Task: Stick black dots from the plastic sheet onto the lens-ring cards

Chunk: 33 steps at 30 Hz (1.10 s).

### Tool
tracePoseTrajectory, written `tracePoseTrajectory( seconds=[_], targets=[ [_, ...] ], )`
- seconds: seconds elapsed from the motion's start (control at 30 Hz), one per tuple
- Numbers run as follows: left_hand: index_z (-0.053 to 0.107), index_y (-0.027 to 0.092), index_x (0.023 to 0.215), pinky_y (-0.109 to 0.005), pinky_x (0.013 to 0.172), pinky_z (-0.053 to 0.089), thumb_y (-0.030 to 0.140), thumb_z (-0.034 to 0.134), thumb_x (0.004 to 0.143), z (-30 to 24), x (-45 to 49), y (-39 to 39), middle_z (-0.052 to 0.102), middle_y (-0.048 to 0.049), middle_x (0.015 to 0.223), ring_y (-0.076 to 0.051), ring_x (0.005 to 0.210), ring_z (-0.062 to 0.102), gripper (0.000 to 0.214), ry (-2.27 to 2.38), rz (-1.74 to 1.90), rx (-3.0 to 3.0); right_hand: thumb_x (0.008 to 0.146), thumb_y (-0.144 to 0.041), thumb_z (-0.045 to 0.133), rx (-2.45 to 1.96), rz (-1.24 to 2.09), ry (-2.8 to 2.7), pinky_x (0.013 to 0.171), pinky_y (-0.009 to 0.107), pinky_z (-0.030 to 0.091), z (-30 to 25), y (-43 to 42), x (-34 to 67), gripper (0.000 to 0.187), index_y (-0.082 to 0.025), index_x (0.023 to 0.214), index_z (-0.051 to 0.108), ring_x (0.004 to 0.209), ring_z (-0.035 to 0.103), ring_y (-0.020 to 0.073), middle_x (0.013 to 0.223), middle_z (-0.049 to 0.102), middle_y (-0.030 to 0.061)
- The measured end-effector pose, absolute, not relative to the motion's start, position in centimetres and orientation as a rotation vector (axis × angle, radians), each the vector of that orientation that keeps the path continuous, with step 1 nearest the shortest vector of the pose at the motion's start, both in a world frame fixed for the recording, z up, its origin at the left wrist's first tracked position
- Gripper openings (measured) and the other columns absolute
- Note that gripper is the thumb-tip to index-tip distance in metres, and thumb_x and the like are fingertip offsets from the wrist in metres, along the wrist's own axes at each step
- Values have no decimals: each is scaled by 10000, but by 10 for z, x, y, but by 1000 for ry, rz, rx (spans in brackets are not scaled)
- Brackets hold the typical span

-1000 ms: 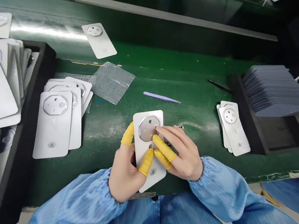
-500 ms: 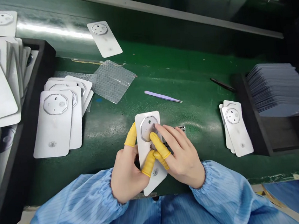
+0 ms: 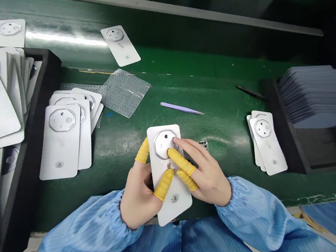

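A white phone back cover (image 3: 172,212) with an octagonal camera ring (image 3: 161,144) is held face up and slightly tilted near my body. My left hand (image 3: 143,190) is closed on its left edge, the yellow-cotted thumb on the front and the cotted index finger along the side. From the right, my right hand (image 3: 206,173) is closed at the cover's edge. Its cotted thumb lies on the front, its cotted index fingertip is at the ring's lower rim and a bare fingertip at its right side. A perforated metal piece (image 3: 204,144) shows partly behind my right hand.
Purple tweezers (image 3: 181,108) and bubble wrap (image 3: 127,92) lie beyond the cover. Stacked covers (image 3: 60,152) sit left, beside a black tray (image 3: 51,70). More covers (image 3: 269,148) lie right, by a tray (image 3: 303,156) of grey sheets (image 3: 313,96). A single cover (image 3: 125,53) lies at the back.
The cover has turned to face me more squarely and shifted slightly left with my left hand. My two thumbs have moved apart. The view has shifted slightly.
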<state>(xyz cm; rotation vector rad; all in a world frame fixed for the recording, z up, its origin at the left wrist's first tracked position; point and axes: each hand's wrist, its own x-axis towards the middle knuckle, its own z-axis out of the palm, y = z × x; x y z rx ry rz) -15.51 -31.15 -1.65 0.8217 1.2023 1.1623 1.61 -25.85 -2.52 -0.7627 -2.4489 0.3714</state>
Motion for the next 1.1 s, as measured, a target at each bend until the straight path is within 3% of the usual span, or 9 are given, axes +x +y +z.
tracePoseTrajectory(
  seconds=[0.17, 0.4, 0.5, 0.7, 0.87, 1.0, 1.1],
  targets=[
    [297, 325, 1417, -240, 625, 625, 105, 628, 859, -12, -153, -313, 760, -9, 913, -170, 720, 741, 686, 1041, 1230, 744, 913, -171, 424, -703, 471, -2307, 916, 557, 516, -19, -254, 18, 390, -111, 1290, 505, 1280, 447, 317, 1356, 503, 225],
    [343, 386, 1393, -222, 642, 624, 71, 595, 876, -12, -151, -313, 756, 14, 945, -149, 737, 742, 656, 949, 1241, 716, 908, -164, 417, -703, 450, -2281, 891, 540, 516, -16, -254, 17, 359, -70, 1233, 537, 1229, 469, 327, 1306, 519, 250],
    [362, 397, 1384, -215, 645, 619, 81, 594, 879, -9, -151, -311, 753, 20, 940, -136, 719, 734, 639, 959, 1242, 744, 918, -211, 440, -717, 340, -2367, 880, 547, 513, -15, -255, 18, 316, -103, 1178, 584, 1208, 480, 335, 1309, 523, 235],
    [277, 328, 1450, -191, 515, 583, 122, 700, 805, -9, -152, -313, 747, 3, 833, -138, 582, 691, 798, 1073, 1189, 802, 941, -267, 448, -821, 206, -2526, 948, 579, 471, -12, -261, 19, 326, -168, 1222, 580, 1323, 390, 355, 1382, 473, 208],
    [245, 301, 1459, -217, 537, 594, 144, 697, 812, -12, -153, -312, 747, -21, 878, -181, 673, 720, 805, 1102, 1191, 832, 933, -207, 446, -765, 447, -2449, 1003, 572, 461, -17, -260, 19, 360, -109, 1266, 543, 1389, 324, 357, 1434, 417, 225],
    [325, 322, 1382, -276, 614, 625, 159, 620, 874, -6, -152, -312, 749, -24, 919, -188, 712, 735, 610, 995, 1173, 731, 935, -195, 439, -786, 737, -2097, 1058, 582, 422, -18, -259, 22, 430, -225, 1363, 475, 1379, 374, 316, 1508, 356, 118],
    [434, 283, 1296, -294, 604, 626, 179, 655, 848, -3, -152, -312, 749, -45, 918, -205, 691, 733, 510, 991, 1125, 674, 910, -172, 518, -928, 898, -1764, 995, 495, 520, -21, -262, 20, 486, -282, 1379, 453, 1306, 486, 282, 1467, 428, 90]
  ],
)
